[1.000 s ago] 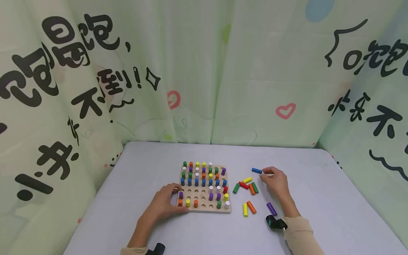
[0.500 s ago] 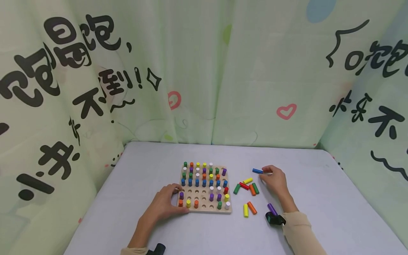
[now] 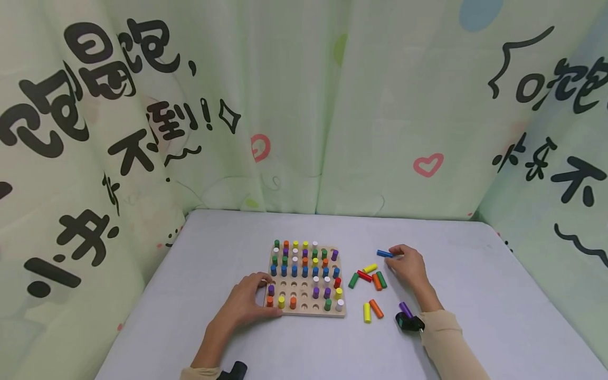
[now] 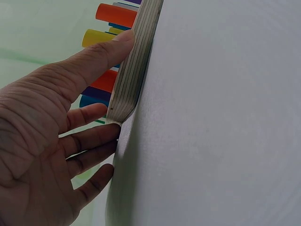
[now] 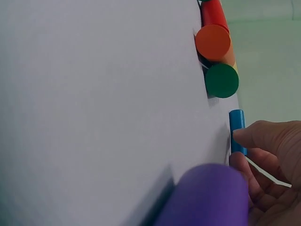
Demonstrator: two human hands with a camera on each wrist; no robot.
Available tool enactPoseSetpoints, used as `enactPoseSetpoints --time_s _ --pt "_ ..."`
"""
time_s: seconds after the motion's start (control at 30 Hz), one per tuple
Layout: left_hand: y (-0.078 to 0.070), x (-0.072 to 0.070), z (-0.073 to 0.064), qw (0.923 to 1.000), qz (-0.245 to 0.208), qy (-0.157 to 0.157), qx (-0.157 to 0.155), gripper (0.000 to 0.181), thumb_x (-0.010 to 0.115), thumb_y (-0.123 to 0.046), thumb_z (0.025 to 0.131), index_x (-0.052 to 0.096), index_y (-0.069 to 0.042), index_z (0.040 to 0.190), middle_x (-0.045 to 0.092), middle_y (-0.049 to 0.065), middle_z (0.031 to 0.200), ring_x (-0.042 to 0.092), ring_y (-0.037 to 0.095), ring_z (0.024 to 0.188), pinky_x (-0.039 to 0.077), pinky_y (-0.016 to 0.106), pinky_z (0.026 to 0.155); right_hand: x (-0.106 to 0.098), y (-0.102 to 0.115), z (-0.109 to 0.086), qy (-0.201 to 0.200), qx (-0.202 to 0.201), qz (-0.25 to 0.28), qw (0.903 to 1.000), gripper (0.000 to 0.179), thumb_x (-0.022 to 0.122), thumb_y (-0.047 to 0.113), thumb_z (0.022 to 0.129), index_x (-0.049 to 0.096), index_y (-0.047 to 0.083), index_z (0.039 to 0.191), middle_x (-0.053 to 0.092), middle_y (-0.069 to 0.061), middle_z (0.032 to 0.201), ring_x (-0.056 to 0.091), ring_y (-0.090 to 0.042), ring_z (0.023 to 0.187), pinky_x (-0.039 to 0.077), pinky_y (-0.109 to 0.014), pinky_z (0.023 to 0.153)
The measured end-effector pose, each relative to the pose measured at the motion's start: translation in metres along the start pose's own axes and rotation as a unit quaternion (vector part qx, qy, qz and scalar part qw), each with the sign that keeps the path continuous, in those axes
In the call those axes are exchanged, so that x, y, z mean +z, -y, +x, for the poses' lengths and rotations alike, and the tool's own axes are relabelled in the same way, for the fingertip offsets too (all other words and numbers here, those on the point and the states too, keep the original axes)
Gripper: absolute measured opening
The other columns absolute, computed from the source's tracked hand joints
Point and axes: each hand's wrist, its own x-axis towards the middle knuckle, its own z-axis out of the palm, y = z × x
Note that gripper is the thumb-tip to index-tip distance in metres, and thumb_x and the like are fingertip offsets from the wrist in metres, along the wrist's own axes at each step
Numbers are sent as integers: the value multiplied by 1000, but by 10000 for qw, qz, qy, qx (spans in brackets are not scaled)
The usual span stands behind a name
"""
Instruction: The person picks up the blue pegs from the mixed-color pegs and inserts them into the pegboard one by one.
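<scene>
A wooden pegboard (image 3: 304,311) on the white table carries rows of coloured pegs, with a full blue row across its middle and several bare holes nearer the person. My left hand (image 3: 244,302) holds the board's near left corner. In the left wrist view the thumb (image 4: 106,54) presses along the front edge, and the fingertips touch the side. To the right of the board, my right hand (image 3: 409,266) pinches one end of a blue peg (image 3: 383,253) lying low at the table. The right wrist view shows this blue peg (image 5: 237,123) between thumb and fingers.
Loose pegs lie between board and right hand: a red peg (image 3: 364,276), green peg (image 3: 353,280) and several others. Closer to the person are a yellow peg (image 3: 367,313) and an orange peg (image 3: 377,309). A purple peg (image 3: 405,309) lies by the right wrist camera (image 3: 409,322).
My right hand has shifted slightly left, its fingers coming further over the end of the blue peg. The left hand stays at the board's corner.
</scene>
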Motion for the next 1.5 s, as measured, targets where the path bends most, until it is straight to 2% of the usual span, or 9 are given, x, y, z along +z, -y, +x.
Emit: enactPoseSetpoints --time_s 0.43,0.73,1.07,1.5 --pt "2 2 2 10000 -32 -10 -3 73 95 -48 66 62 -17 123 65 8 125 58 31 120 42 60 108 0 -2 0 -19 -258 -288 9992 26 70 10 94 66 -8 113 63 -28 115 58 -34 91 55 -48 84" --pt "1 2 1 10000 -45 -4 -11 73 95 -48 66 62 -17 123 65 8 124 57 31 120 43 58 108 0 -3 -1 17 -257 -313 9992 24 70 10 95 66 -8 112 61 -29 115 59 -35 92 54 -48 82" --pt "1 1 0 10000 -10 12 -30 75 96 -48 65 62 -17 123 66 7 124 58 31 119 44 59 107 1 -3 -9 -22 -264 -100 9996 27 68 12 97 64 -7 116 64 -29 119 62 -37 98 56 -51 90" --pt "1 0 0 10000 3 -5 21 74 96 -48 65 61 -17 123 65 6 123 58 30 118 45 58 106 -2 6 -19 -149 -376 248 9989 28 67 15 99 65 -3 121 66 -25 122 64 -35 101 57 -48 89"
